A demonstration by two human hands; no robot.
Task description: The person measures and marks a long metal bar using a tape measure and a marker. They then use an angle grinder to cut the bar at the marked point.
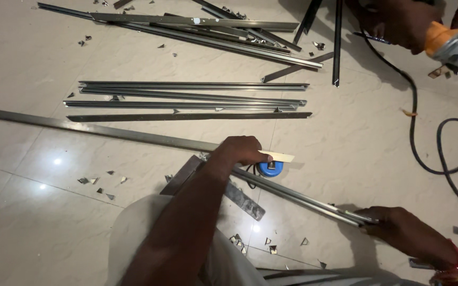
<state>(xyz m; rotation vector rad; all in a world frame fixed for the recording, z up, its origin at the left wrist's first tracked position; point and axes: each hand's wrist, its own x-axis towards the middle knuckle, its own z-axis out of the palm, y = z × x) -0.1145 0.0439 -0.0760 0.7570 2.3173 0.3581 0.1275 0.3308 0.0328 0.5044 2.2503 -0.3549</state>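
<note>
Kneeling on the tiled floor, the person presses the left hand closed around a pale flat strip onto a long metal channel, beside a blue tape measure. The channel's long axis runs from the floor's left edge down toward the right, where the right hand grips its near end.

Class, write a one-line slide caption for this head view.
Left hand presses a tape measure against a long metal channel; right hand grips its end.
</note>
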